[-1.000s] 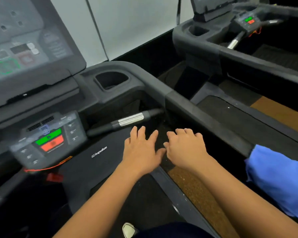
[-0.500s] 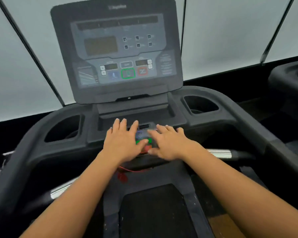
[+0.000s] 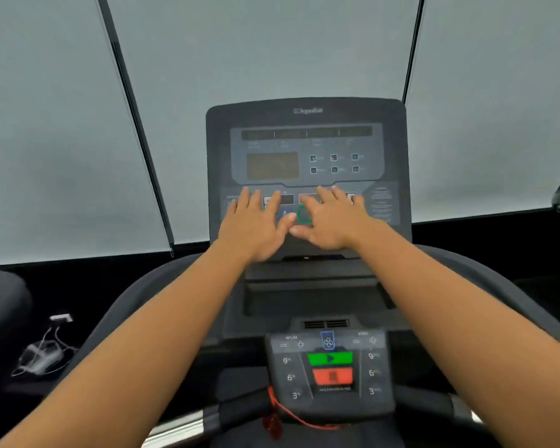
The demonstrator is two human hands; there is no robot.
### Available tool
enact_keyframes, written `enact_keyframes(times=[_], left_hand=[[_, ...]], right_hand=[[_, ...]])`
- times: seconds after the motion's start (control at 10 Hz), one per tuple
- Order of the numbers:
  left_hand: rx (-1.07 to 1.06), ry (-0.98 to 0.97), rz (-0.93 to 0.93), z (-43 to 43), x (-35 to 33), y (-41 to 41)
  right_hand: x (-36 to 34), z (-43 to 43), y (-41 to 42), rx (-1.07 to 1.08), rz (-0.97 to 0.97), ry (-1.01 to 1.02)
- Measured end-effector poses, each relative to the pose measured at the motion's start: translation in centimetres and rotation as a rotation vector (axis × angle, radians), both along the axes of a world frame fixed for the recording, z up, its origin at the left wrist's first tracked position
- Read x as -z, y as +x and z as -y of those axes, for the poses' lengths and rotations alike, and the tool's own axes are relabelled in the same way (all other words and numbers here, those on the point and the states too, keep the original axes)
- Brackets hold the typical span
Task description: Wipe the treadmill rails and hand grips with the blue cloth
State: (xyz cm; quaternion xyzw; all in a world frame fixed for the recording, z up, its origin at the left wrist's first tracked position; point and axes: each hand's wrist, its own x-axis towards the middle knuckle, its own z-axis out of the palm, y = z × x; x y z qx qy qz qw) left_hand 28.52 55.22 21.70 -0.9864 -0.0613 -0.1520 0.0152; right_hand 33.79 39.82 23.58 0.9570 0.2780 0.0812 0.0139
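Holds left hand [image 3: 256,231] and right hand [image 3: 332,224] flat before the dark grey treadmill console [image 3: 304,140], fingers [image 3: 255,202] spread and empty; shows no blue cloth anywhere, so probably precedes wiping and calls for fetching it, then rubbing the silver-banded hand grips [image 3: 178,426].

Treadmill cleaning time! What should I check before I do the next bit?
1. Blue cloth in hand: not ok; left hand and right hand hold nothing, no cloth in view.
2. Hands free to pick it up: ok, fingers straight.
3. Fingers off the console buttons: cannot tell; they lie over them.
4. Hand grips in sight: ok, left grip and right grip show below the arms.
5. Console display dark: ok.
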Motion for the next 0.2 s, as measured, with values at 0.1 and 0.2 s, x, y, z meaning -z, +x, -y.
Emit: enact_keyframes(times=[0.1, 0.2], left_hand=[[0.017, 0.011, 0.172, 0.0, -4.6, 1.3], [0.03, 0.035, 0.311, 0.4, -9.1, 2.2]], right_hand=[[-4.8, -0.2, 1.5, -0.011, 0.175, 0.12], [-9.0, 0.1, 2.1, -0.007, 0.35, 0.299]])
